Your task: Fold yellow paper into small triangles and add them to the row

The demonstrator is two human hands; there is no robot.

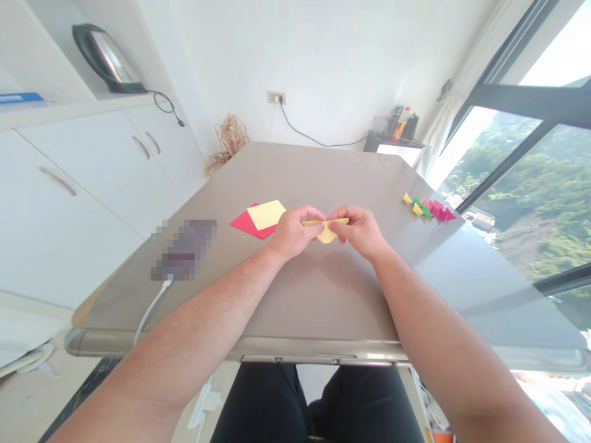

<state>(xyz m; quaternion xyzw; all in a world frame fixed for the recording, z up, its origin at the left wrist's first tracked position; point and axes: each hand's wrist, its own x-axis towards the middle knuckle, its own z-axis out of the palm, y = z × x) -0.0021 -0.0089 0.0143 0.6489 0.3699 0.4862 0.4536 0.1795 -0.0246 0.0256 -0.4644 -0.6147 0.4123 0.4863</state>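
Between my two hands is a piece of folded yellow paper [327, 234], with a straight top edge and a blunt lower point. My left hand [298, 231] pinches its left end between thumb and fingers. The right end is gripped the same way by my right hand [357, 231]. Both hands hold it just over the grey table [314, 289]. Beside my left hand lies a yellow paper sheet [266, 215], resting on red paper [247, 224] whose corners stick out from under it.
Several small folded paper pieces [427, 208] in yellow, green and pink stand at the table's right. A blurred-out dark object [184, 249] with a white cable [152, 311] lies at the left. A window [521, 166] is on the right, a kettle [111, 58] on a shelf at left.
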